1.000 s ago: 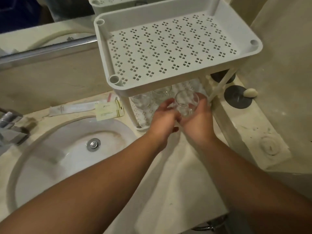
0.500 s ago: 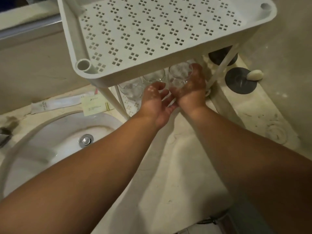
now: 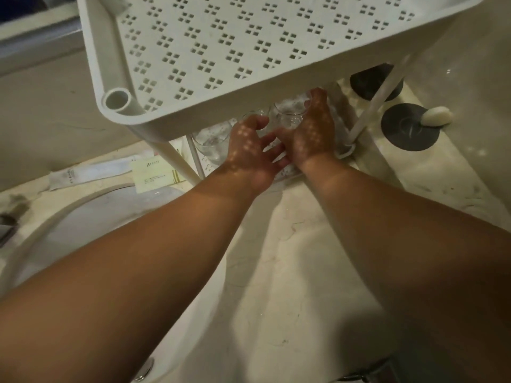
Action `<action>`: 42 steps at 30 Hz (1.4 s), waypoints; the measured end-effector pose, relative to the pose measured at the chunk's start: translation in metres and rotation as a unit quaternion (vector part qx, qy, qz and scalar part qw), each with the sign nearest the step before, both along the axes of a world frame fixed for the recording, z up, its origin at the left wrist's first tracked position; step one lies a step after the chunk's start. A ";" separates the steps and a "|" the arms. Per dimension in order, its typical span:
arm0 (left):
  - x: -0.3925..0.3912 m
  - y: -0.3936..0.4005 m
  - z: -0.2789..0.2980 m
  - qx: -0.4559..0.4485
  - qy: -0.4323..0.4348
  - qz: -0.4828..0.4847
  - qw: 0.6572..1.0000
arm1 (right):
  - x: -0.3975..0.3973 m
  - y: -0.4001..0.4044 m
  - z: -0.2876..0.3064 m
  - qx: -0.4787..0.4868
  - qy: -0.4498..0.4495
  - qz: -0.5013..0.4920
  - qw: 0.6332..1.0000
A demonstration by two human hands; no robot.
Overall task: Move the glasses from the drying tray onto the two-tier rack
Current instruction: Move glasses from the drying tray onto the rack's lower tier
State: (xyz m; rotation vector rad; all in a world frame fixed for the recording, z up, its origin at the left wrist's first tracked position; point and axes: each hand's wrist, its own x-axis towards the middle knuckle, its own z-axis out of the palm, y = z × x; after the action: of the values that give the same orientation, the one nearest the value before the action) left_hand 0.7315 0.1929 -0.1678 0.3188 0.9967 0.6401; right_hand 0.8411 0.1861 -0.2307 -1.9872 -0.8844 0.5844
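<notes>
A white perforated two-tier rack [image 3: 249, 106] fills the top of the head view, its upper shelf bare. Under that shelf my right hand [image 3: 312, 134] grips a clear glass [image 3: 287, 114] from its right side, on the lower tier. My left hand [image 3: 249, 150] hovers just left of it, fingers spread and relaxed, close to the same glass. Another clear glass [image 3: 211, 140] stands on the lower tier to the left, partly hidden behind my left hand and a rack leg. The back of the lower tier is hidden by the upper shelf.
A round white sink [image 3: 83, 230] lies at the lower left, with sachets and a pale card [image 3: 154, 174] at its rim. Two dark round coasters [image 3: 409, 127] and a white soap [image 3: 438, 116] sit right of the rack. Marble counter [image 3: 290, 272] spreads below my arms.
Both hands have reached further under the upper shelf with the glass. My left hand has let go of it and spread its fingers. The camera has moved closer to the rack.
</notes>
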 end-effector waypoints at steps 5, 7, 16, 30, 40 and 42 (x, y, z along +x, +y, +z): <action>0.003 -0.001 -0.002 0.000 -0.005 0.000 1.000 | 0.005 -0.006 0.002 0.000 0.173 -0.041 0.984; 0.002 -0.004 0.000 -0.002 -0.006 -0.004 1.000 | -0.002 -0.005 0.005 -0.045 0.060 -0.026 0.997; -0.019 -0.033 0.011 0.019 0.011 -0.021 1.000 | -0.012 -0.021 0.026 0.026 -0.041 -0.015 0.999; -0.163 -0.112 0.060 -0.005 0.059 -0.006 0.998 | -0.147 -0.142 0.109 0.119 -0.052 0.000 0.992; -0.316 -0.110 0.111 0.037 0.062 0.117 0.991 | -0.298 -0.113 0.157 0.162 -0.055 0.151 0.974; -0.345 -0.107 0.123 0.049 0.056 0.142 0.987 | -0.329 -0.101 0.166 0.166 -0.059 0.183 0.967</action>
State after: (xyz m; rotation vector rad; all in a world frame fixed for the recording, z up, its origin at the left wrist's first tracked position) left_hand 0.3863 0.0857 -0.0446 0.3055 1.1315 0.9397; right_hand 0.5117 0.0852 -0.0649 -1.5768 -1.3459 0.4853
